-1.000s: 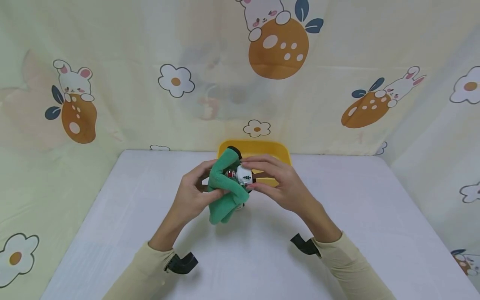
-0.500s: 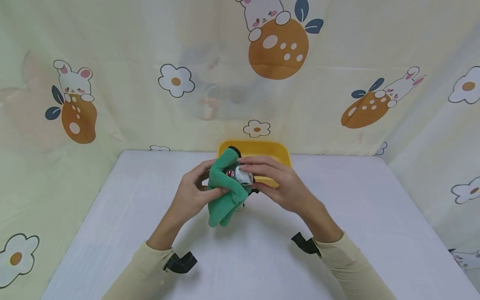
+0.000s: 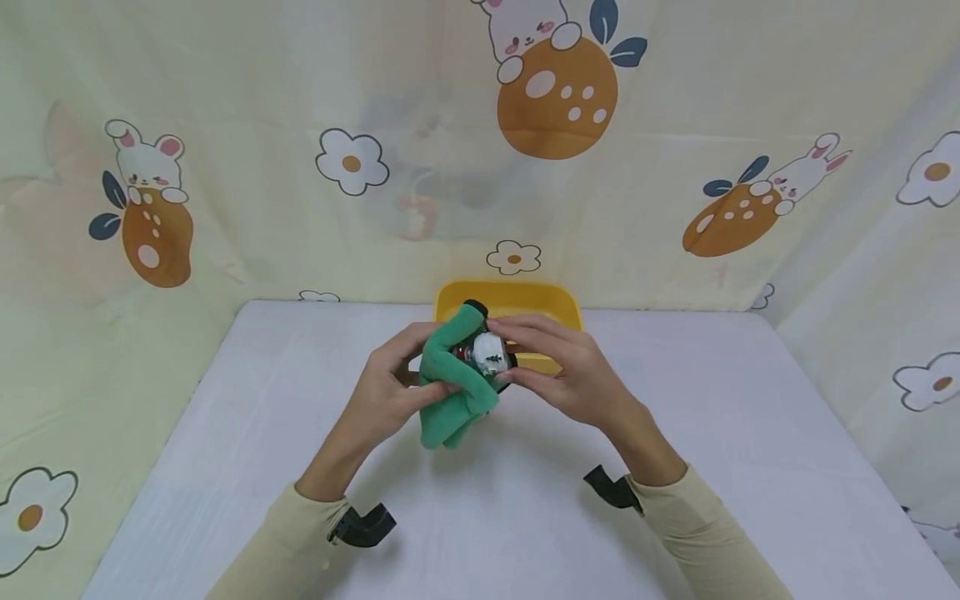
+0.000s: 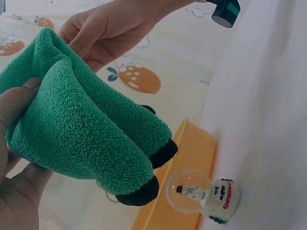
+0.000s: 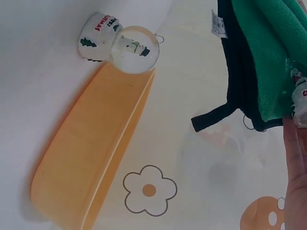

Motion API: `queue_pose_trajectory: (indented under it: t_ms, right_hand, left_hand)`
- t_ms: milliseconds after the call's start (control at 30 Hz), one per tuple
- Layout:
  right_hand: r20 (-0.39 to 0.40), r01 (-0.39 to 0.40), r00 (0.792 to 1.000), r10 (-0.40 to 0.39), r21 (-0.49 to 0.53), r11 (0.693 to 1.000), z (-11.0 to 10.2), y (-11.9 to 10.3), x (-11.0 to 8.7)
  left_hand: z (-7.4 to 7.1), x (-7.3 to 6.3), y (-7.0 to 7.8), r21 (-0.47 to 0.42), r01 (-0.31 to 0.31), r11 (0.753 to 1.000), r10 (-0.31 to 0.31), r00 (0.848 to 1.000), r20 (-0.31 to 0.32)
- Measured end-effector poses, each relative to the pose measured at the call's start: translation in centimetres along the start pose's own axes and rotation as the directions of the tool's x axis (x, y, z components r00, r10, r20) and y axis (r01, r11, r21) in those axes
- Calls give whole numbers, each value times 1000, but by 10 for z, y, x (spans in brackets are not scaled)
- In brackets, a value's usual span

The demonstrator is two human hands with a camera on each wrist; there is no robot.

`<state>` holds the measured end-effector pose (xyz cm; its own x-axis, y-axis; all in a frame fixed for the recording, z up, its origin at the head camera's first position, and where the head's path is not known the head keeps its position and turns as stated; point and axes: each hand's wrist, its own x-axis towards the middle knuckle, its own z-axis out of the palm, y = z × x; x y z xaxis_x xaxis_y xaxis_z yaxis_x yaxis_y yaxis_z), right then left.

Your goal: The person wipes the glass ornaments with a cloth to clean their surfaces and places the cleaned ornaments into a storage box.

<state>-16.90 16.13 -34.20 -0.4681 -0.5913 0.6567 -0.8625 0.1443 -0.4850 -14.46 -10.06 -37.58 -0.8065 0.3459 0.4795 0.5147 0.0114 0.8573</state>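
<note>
My left hand (image 3: 382,379) grips a folded green towel (image 3: 450,375) with black trim, thumb over its near side. Nestled in the towel is a small snow globe, its white base (image 3: 490,353) with a dark tree print facing right. My right hand (image 3: 562,360) holds that base between thumb and fingers; the glass end is mostly hidden by the cloth. In the right wrist view, part of the held snow globe (image 5: 301,96) shows against the towel, whose black strap hangs free. A second snow globe (image 4: 223,200), with a snowman inside and red lettering, stands upright on the table.
Behind the hands, a yellow tray (image 3: 510,293) sits at the table's back edge, close to the standing snow globe. A printed curtain (image 3: 285,233) rises behind the white table (image 3: 675,400). Black wrist mounts (image 3: 363,527) hang below both sleeves.
Between my right fingers the snow globe's base has turned back and forth; its tree print left view and shows again. The towel has shifted slightly, now covering more of the standing globe.
</note>
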Motion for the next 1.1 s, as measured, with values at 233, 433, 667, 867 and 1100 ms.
queue_pose_trajectory:
  t_ms: [233, 433, 667, 867, 1100]
  right_hand:
    - [-11, -81, 997, 80, -5, 997, 0, -1, -1]
    - [-31, -136, 990, 135, -13, 991, 2, -1, -1]
    - [-42, -180, 983, 179, -15, 984, 3, 0, 0]
    - [29, -196, 980, 195, 31, 980, 2, 1, -1]
    - [48, -161, 986, 158, 52, 986, 1, 0, 0]
  left_hand:
    - [1, -1, -1, 33, -32, 999, 32, 999, -9]
    - [3, -1, -1, 38, -49, 998, 50, 998, -27]
    - [1, 0, -2, 60, -67, 996, 70, 996, -50]
    - [-1, -1, -3, 78, -33, 996, 39, 997, -69]
    - [-1, -1, -4, 25, -32, 999, 34, 998, -60]
